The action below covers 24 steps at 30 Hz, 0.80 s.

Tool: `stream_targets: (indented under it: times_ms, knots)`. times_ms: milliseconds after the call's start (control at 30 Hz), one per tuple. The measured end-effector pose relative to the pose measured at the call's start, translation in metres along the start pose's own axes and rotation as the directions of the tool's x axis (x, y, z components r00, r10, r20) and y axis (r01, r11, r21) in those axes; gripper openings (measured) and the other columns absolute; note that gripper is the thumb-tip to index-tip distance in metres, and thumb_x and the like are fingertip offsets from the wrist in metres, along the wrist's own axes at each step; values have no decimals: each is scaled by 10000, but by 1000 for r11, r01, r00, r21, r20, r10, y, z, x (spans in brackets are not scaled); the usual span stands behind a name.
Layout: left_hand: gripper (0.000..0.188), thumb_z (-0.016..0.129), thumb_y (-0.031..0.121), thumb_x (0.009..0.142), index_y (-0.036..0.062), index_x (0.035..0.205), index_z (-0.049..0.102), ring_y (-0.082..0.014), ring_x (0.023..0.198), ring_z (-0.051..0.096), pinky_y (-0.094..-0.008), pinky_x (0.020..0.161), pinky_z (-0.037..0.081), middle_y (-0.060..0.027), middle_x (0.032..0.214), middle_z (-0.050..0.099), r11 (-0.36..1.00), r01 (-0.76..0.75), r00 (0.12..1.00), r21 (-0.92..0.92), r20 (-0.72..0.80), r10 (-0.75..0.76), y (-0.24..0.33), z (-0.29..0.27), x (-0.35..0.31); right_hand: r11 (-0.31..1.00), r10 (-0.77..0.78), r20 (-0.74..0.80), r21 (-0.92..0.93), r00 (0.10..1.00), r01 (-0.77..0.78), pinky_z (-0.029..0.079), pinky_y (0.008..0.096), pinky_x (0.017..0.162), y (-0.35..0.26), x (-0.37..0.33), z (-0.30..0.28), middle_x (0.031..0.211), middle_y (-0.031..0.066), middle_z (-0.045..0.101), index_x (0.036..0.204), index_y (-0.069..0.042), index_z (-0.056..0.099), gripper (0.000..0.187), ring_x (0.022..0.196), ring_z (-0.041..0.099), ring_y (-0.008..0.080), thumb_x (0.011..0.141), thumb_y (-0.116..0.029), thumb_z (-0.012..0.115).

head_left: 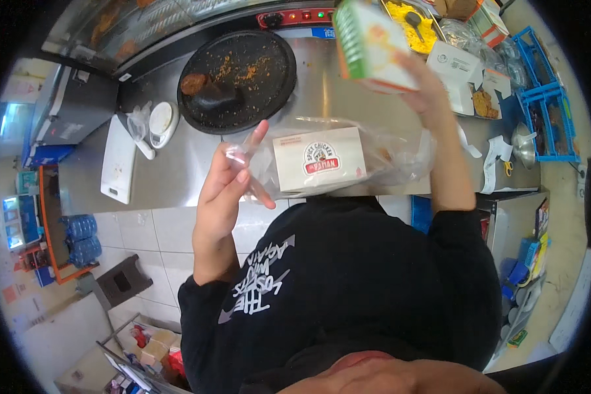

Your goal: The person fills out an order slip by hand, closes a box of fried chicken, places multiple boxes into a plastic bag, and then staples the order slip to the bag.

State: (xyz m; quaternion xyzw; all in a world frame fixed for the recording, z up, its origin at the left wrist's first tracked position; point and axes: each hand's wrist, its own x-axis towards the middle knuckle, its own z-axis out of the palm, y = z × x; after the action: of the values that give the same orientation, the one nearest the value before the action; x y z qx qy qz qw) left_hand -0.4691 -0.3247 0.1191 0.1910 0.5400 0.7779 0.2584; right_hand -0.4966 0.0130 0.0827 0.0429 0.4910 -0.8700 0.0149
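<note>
My right hand (427, 88) grips a white, green and orange carton (372, 46), raised over the steel counter and blurred by motion. In front of me a clear plastic bag (400, 164) lies along the counter's near edge, with a white food box (295, 174) inside it. At the bag's left end is my left hand (226, 187). Its index finger and another finger stretch apart while the thumb bends in, and the bag's thin plastic is caught on them. Exactly how the fingers grip the plastic is hard to make out.
A round black tray (269, 105) with crumbs, fried food and a dark tool stands beyond my left hand. Farther left are a white cutting board (118, 167) and small scale (163, 123). At right are an open box with fried food (484, 104), yellow scissors (508, 169) and blue baskets (548, 121).
</note>
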Motion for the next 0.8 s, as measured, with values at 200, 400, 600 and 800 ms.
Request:
stream_targets:
  times_ms: [200,400,600,800]
  knots:
    - [202,417,118,847,59,1031,358,-174,496,575,-224,488,461,-301,1340,219,996,-81,997,-31,3,81,-16,-4,1,745,629,203,-433,751,-507,454,290,821,17,-44,59,1060,123,561,1163,12,460,508,931,568,164,757,-238,632]
    - [148,438,129,859,73,967,354,-140,476,548,-201,480,454,-296,1337,235,999,-23,999,23,47,22,-25,17,2,-4,28,-138,-990,990,-137,422,399,830,90,-70,64,1062,202,547,1229,-4,381,548,966,542,334,806,-303,561]
    - [137,435,123,848,84,962,369,-150,460,562,-205,481,462,-318,1322,242,991,-83,992,103,-87,92,-13,-10,-14,581,-26,-82,-812,996,-51,444,317,699,-36,-94,14,932,135,591,1069,-24,557,404,808,567,216,797,-323,557]
    - [356,445,158,845,-13,1138,338,-156,479,576,-202,434,459,-316,1319,247,989,-111,992,99,-49,116,-15,-4,-6,-4,-243,-270,-960,932,-279,457,348,690,152,-114,-158,851,124,613,924,-24,602,240,779,587,233,786,-218,567]
